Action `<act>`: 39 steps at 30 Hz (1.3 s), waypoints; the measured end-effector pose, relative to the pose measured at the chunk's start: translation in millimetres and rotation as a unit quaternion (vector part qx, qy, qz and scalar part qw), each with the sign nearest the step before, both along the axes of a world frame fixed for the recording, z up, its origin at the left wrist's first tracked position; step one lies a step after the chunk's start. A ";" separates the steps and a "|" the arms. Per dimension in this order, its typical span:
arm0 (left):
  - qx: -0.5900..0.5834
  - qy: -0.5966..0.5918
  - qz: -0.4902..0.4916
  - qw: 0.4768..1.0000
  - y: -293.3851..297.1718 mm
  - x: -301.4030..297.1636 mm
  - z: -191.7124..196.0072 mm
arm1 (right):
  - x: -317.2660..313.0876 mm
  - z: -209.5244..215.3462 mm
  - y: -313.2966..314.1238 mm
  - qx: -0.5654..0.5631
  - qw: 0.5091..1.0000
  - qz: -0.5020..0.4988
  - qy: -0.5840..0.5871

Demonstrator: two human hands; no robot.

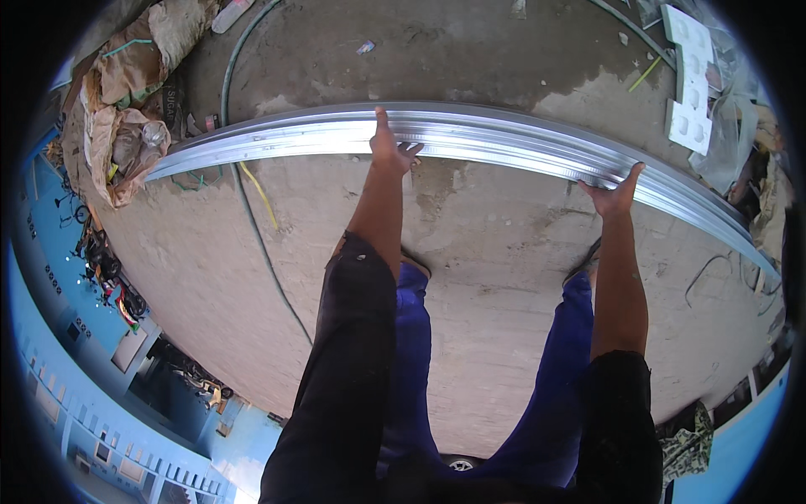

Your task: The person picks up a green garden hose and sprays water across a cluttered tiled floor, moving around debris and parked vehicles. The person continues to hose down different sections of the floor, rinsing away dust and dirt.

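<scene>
Our left hand: grips the shiny metal strips, top middle.
Our right hand: grips them too, upper right.
Hose: we see it, upper left.

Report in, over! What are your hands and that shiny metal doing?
Left hand and right hand on long silver metal strips. Strips running left to right. Hose crossing beneath their left part.
</scene>
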State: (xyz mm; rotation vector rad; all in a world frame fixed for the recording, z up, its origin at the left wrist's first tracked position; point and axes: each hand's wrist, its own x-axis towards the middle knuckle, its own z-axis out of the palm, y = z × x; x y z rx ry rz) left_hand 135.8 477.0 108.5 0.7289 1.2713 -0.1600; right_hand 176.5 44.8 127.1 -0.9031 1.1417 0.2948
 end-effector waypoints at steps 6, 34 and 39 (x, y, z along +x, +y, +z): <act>0.003 0.035 -0.090 0.995 -6.9 -50.9 44.6 | -34.9 35.4 -25.8 -0.032 0.998 0.025 0.056; 0.161 -0.157 -0.822 0.523 -397.2 -176.0 516.9 | -342.8 501.7 -248.0 -0.005 0.760 0.650 0.010; 0.203 -0.211 -0.828 0.478 -402.2 -135.4 558.3 | -396.9 572.1 -272.2 0.050 0.979 0.191 0.060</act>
